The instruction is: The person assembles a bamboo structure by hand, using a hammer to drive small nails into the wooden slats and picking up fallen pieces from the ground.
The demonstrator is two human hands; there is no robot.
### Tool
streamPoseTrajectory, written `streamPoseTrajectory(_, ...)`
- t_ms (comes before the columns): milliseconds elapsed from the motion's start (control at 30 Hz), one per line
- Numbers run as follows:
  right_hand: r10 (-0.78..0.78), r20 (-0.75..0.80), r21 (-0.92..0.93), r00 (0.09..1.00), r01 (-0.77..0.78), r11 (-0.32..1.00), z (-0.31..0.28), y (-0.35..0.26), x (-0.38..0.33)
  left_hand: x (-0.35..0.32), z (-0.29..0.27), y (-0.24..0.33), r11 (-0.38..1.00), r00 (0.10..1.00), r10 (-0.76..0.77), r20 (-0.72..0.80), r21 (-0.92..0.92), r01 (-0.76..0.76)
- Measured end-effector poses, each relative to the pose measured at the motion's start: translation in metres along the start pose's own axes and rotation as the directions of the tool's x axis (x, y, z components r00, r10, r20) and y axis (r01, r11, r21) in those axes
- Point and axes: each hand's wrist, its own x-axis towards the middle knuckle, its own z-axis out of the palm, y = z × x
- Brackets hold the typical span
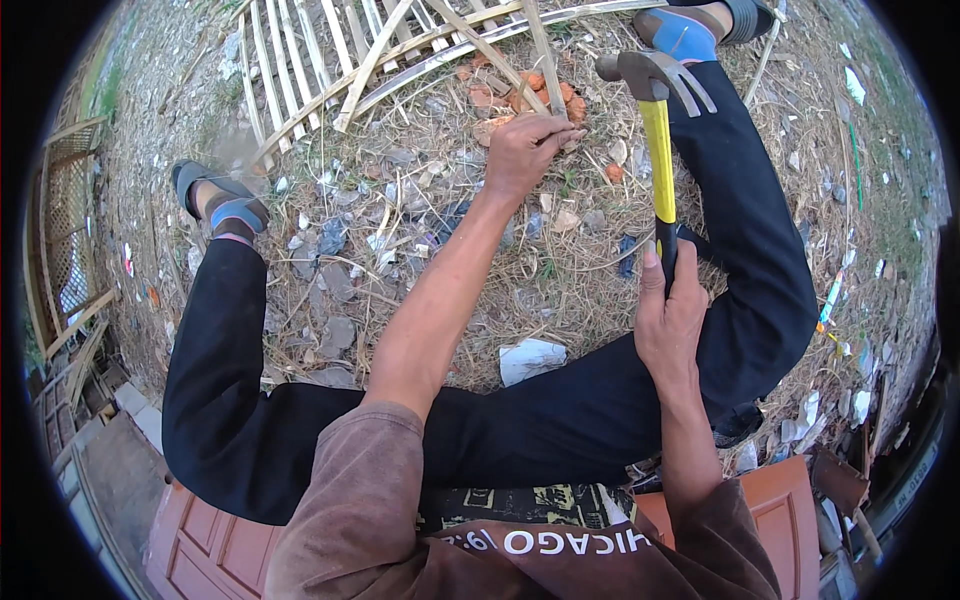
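Note:
A claw hammer [659, 160] with a yellow handle and black grip stands upright in my right hand [668, 325], its steel head at the top and its claw pointing right. My left hand [525, 155] is closed in a pinch, low over the ground by the lower ends of two crossing wooden slats [546, 65]. Whatever its fingertips hold, if anything, is too small to make out. Broken orange bricks [575, 108] lie right beside that hand, under the slat ends. The slats lean against a curved lattice panel [300, 70] of thin wooden strips.
My legs in black trousers [560, 425] spread around the work spot, with a sandalled foot [215, 190] at the left. Dry grass, stones and litter cover the ground. A white scrap [531, 360] lies near my thigh. Reddish wooden panels [215, 545] are beneath me; a woven frame [70, 215] stands far left.

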Motion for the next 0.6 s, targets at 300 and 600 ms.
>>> streamPoseTrajectory(300,0.036,0.036,0.008,0.999,-0.036,0.999,0.002,-0.005,-0.002,-0.003,0.001,-0.004,0.997,0.996,0.083,-0.014,0.009,-0.083)
streamPoseTrajectory(600,0.008,0.018,-0.029,1.000,-0.008,1.000,0.014,0.009,0.001,-0.002,0.001,-0.009,0.999,1.000,0.009,0.005,-0.048,-0.009)
